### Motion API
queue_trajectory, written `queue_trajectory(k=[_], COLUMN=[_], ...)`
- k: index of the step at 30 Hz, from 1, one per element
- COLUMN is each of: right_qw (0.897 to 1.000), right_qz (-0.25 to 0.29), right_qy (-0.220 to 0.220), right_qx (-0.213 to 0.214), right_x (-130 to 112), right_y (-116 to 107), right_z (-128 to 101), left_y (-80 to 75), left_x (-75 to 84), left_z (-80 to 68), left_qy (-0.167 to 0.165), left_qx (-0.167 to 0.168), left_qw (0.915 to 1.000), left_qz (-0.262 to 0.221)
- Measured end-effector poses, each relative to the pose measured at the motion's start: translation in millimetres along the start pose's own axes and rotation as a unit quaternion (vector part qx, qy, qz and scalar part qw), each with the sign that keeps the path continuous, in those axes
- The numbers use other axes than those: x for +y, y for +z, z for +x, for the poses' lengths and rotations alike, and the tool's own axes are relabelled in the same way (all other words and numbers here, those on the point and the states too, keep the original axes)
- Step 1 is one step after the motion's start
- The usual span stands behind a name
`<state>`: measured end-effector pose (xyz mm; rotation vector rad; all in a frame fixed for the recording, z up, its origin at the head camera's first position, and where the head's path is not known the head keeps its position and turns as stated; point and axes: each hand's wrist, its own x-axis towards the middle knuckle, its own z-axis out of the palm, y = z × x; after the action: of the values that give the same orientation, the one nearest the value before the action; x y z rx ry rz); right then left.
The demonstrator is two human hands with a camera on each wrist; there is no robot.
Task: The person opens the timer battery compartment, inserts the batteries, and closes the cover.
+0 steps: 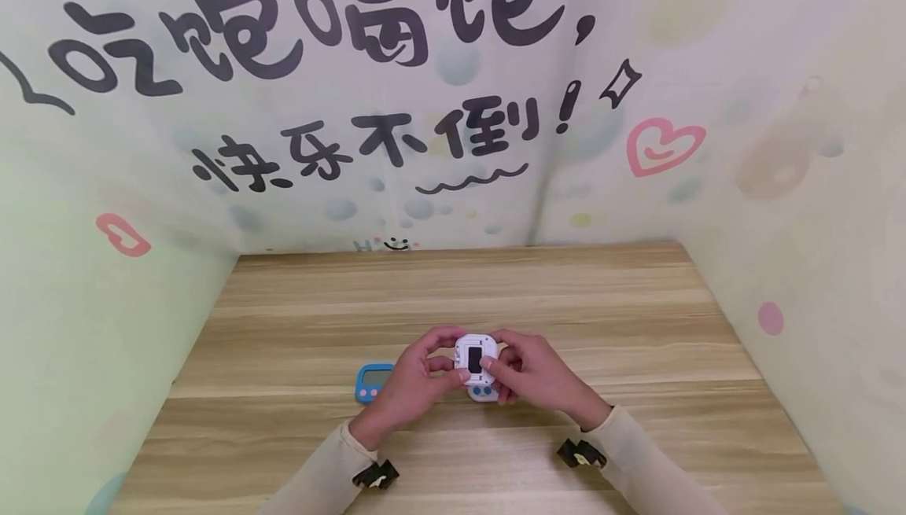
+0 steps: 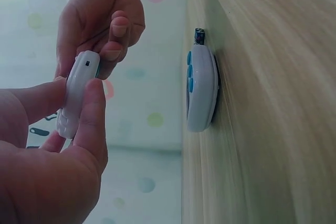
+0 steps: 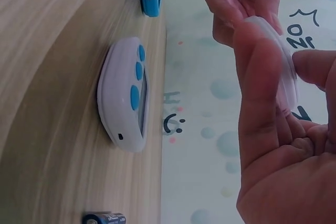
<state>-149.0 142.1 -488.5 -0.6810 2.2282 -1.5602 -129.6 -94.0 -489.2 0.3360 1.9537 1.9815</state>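
Note:
Both hands hold a small white digital timer (image 1: 476, 359) above the table, its back with a dark rectangle turned toward the head camera. My left hand (image 1: 418, 377) pinches one side of it between thumb and fingers. On the opposite side, my right hand (image 1: 534, 369) grips it, thumb lying across the back near the dark rectangle. Directly below lies a second white timer (image 3: 116, 90) with blue buttons, face up on the wood and partly hidden in the head view. A blue timer (image 1: 375, 383) with pink buttons sits to the left, partly covered by the left hand.
A small battery (image 3: 104, 219) lies on the wooden table (image 1: 453, 287) beside the second white timer; the right hand hides it from the head view. Printed fabric walls (image 1: 453, 208) enclose the table at the back and both sides.

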Motion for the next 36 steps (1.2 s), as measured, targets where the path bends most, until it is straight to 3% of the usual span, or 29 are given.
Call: queue_trajectory(k=[5,15,20,23,29,36], right_qw=[1.0,0.999,0.999,0.999,0.997,0.997], right_qz=[-0.006,0.034,0.044,0.032,-0.029,-0.006], right_qy=[-0.002,-0.022,-0.005,0.002,-0.031,-0.041], right_qx=[0.005,0.011,0.008,0.016,0.059,0.071], right_x=[2,2,0,-1,-1,-1], right_y=[1,-1,-4,-6,-5,-7], right_z=[0,-3,-7,-8,-9,-12], left_y=[0.8,3.4,4.2,5.3,6.5,1.3], left_x=[0.4,2.8,4.4,4.4,2.8,-4.7], left_z=[0.4,3.2,5.1,5.6,4.6,4.3], left_qy=[0.002,0.006,0.007,0.003,-0.009,-0.016], left_qx=[0.001,0.002,0.005,0.008,0.03,0.035], left_qw=[1.0,1.0,0.9999,0.9999,0.9995,0.9989], left_qz=[0.006,0.0,0.013,0.013,0.002,-0.027])
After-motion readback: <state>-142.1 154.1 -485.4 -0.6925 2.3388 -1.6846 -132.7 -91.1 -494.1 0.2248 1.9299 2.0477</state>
